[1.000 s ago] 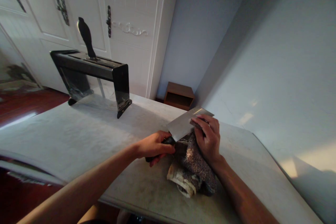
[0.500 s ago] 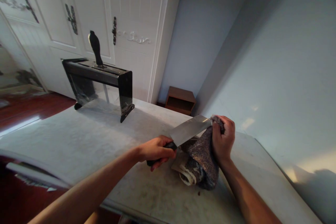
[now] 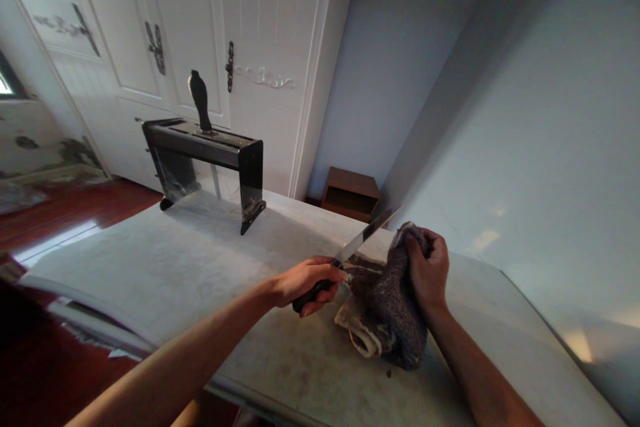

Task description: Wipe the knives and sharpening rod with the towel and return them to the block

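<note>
My left hand [image 3: 311, 283] is closed round the black handle of a kitchen knife [image 3: 369, 232], whose blade slants up and away to the right. My right hand [image 3: 431, 267] pinches the upper end of a grey-brown cloth [image 3: 400, 300], thumb towards me. The cloth hangs from these fingers and lies bunched on the table, its paler folded edge rolled near the front. Between blade tip and right hand there is a small gap. The blade is turned so that it looks narrow and partly dark.
On the pale table [image 3: 200, 267] stands a black knife block [image 3: 203, 147] with clear sides and one black-handled knife in it. Behind are a white wardrobe [image 3: 270, 27] and a small brown open box [image 3: 351, 192]. A wall [image 3: 550, 147] rises at the right.
The cloth was at the blade's tip; now the two are apart. The knife has rolled from showing its broad side to a narrow view. The whole view has shifted slightly.
</note>
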Available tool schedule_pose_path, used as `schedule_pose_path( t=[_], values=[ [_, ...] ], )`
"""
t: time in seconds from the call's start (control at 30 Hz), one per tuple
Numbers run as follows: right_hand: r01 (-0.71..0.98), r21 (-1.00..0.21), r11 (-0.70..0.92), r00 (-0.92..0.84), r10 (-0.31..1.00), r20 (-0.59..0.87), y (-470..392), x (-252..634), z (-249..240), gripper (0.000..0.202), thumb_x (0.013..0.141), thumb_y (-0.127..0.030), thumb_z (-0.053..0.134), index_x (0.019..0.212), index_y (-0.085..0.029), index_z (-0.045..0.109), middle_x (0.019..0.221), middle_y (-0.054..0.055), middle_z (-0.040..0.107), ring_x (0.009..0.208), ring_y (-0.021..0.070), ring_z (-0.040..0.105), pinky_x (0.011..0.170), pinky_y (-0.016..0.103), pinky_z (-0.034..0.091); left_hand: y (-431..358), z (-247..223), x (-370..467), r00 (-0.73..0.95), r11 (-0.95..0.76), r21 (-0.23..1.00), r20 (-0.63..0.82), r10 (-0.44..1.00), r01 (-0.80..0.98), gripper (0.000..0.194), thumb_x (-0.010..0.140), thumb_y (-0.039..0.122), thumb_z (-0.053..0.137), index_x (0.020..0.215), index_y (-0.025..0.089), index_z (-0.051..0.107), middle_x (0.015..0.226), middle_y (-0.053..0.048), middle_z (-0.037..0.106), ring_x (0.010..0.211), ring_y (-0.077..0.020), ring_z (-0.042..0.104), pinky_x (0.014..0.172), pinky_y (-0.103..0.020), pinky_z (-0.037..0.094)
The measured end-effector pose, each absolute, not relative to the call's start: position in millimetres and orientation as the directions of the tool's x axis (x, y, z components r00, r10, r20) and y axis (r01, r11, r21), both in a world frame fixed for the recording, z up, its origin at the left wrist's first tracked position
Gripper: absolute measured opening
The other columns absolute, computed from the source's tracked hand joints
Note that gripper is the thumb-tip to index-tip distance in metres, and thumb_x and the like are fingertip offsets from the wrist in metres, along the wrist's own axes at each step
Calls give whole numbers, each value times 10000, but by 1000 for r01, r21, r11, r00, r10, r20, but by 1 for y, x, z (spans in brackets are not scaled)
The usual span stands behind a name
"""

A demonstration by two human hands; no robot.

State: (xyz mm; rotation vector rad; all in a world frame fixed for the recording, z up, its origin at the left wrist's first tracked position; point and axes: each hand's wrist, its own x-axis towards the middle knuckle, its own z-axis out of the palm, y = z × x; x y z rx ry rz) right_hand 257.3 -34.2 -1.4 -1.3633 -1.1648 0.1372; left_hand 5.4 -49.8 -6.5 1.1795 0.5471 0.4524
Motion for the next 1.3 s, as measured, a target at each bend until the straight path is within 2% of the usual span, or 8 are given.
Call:
schedule_pose_path(
  t=[0.2,0.33,0.53,0.7,0.87,1.03,1.17,1.3],
  values=[
    [552,-786,278,333,790,514,-34,254,-7,430,801,-554,585,1029,-190,591,1012,77,646,958,253,576,906,424,442,-45,-5,0,818,493,810,-29,574,-317,253,824,424,527,775,193,436,600,68,416,329,-67,404,333,-207,358],
    [581,-771,260,211,867,451,-34,252,-10,456,788,-575,601,1047,-200,615,1041,89,671,961,269,597,916,449,450,-41,2,-10,794,557,720,-14,607,-414,205,775,353,524,747,208,382,552,88,334,272,-43,259,283,-181,249],
    [643,-721,257,84,912,401,-37,251,-11,469,809,-585,584,1098,-216,609,1078,90,686,1001,284,618,934,459,446,-39,8,-16,764,560,714,-55,643,-420,274,761,308,552,682,215,306,485,110,255,245,-37,138,244,-172,208],
    [687,-701,192,57,948,314,-37,251,-11,485,793,-577,613,1129,-227,612,1130,89,695,1033,286,637,938,457,452,-40,8,-14,786,573,710,-43,616,-410,215,778,296,529,695,211,349,494,101,277,262,-43,170,259,-172,249],
    [671,-727,146,77,961,265,-36,251,-8,427,719,-534,672,1007,-218,683,951,62,735,887,281,658,855,432,477,-41,5,-12,807,578,701,-7,591,-418,181,841,302,510,727,196,418,555,78,349,301,-43,259,295,-167,321],
    [556,-822,119,165,954,249,-33,257,-5,363,636,-517,720,820,-203,704,763,24,713,751,245,636,725,361,482,-38,2,-11,792,597,673,-26,610,-438,184,848,289,499,705,192,437,537,78,333,298,-43,209,258,-152,262],
    [283,-957,67,326,931,162,-33,257,-4,399,612,-502,763,843,-185,691,726,10,691,651,198,609,612,309,475,-36,2,-12,753,612,652,-93,651,-448,185,817,270,478,661,198,409,490,83,296,288,-47,153,241,-161,245],
    [106,-990,97,433,891,133,-39,247,2,407,575,-472,799,831,-182,675,724,-2,667,634,168,588,565,272,463,-35,1,-11,746,625,648,-130,654,-435,180,808,266,464,653,201,401,480,84,291,288,-51,142,237,-164,232]
  ],
)
